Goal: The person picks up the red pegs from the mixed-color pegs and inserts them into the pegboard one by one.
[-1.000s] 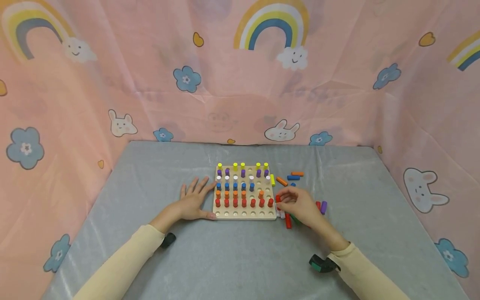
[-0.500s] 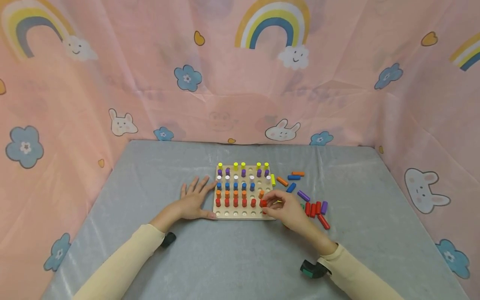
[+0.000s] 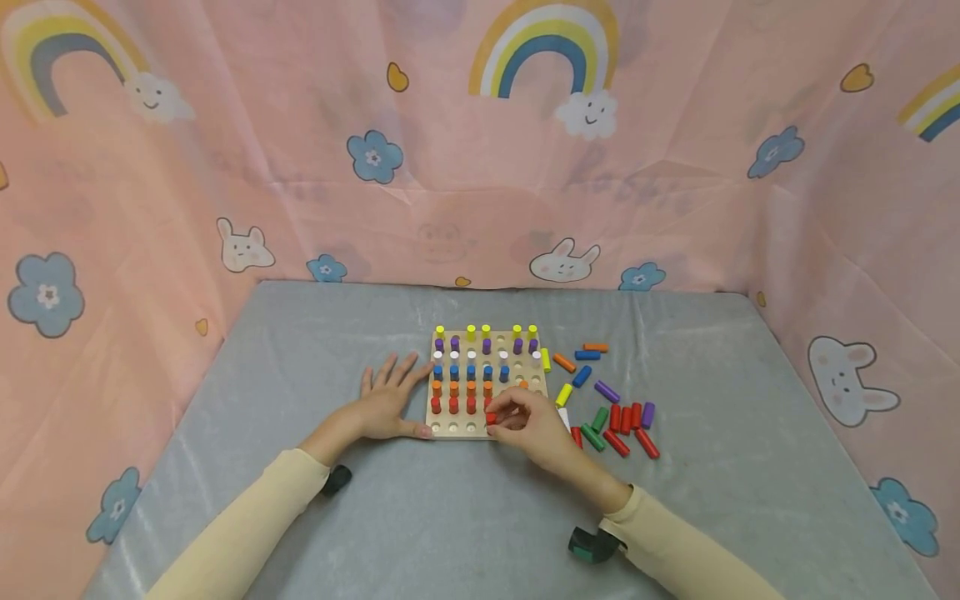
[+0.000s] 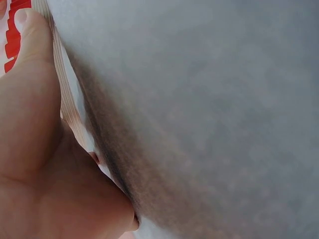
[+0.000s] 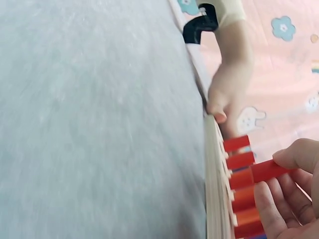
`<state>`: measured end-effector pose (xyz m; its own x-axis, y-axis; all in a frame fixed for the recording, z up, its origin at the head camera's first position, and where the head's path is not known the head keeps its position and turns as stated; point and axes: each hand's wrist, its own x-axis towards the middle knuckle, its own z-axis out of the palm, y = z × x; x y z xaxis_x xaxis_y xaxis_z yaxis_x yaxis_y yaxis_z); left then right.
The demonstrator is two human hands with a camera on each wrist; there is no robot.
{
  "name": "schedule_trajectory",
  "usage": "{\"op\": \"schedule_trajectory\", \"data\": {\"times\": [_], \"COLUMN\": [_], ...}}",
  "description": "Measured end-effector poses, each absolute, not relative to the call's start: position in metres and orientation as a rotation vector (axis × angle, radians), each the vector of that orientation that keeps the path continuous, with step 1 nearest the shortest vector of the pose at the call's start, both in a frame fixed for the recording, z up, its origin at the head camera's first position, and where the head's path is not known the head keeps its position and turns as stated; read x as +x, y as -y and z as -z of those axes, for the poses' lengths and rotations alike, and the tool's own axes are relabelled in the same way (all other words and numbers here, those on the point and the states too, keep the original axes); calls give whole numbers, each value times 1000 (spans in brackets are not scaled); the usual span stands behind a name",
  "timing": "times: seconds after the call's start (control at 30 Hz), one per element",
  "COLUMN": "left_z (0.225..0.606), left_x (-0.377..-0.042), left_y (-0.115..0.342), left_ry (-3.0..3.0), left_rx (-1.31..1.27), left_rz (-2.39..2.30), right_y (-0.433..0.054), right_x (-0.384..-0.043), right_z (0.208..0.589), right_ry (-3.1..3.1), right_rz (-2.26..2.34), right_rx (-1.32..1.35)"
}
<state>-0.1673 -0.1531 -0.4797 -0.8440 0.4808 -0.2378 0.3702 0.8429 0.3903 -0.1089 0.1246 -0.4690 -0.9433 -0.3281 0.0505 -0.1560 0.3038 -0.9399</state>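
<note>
A wooden pegboard (image 3: 452,436) lies on the grey cloth, with rows of yellow, purple, white, blue, orange and red pegs standing in its holes. My left hand (image 3: 386,408) rests with fingers spread at the board's left edge, its thumb by the front left corner. Between thumb and fingers of my right hand (image 3: 536,427) a red peg (image 5: 267,170) is pinched, over the front row of holes. In the right wrist view it is raised above the standing red pegs (image 5: 240,160). My right hand hides the board's front right part.
Loose pegs lie right of the board: several red pegs (image 3: 626,420), green pegs (image 3: 593,437), purple pegs (image 3: 607,391), blue pegs (image 3: 582,377), orange pegs (image 3: 564,362) and yellow pegs (image 3: 564,395). A patterned pink curtain (image 3: 435,217) stands around the table.
My right hand has carried the red peg leftward, from beside the board's right edge to the middle of its front row. The left hand has stayed in place.
</note>
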Motion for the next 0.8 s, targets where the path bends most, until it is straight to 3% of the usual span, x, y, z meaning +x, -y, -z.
{"op": "schedule_trajectory", "data": {"times": [0.8], "left_z": [478], "left_x": [-166], "left_y": [154], "left_ry": [-2690], "left_rx": [657], "left_rz": [-490], "right_y": [-77], "right_x": [-106], "right_z": [483], "right_ry": [-2577], "right_rz": [1772], "right_rx": [-566]}}
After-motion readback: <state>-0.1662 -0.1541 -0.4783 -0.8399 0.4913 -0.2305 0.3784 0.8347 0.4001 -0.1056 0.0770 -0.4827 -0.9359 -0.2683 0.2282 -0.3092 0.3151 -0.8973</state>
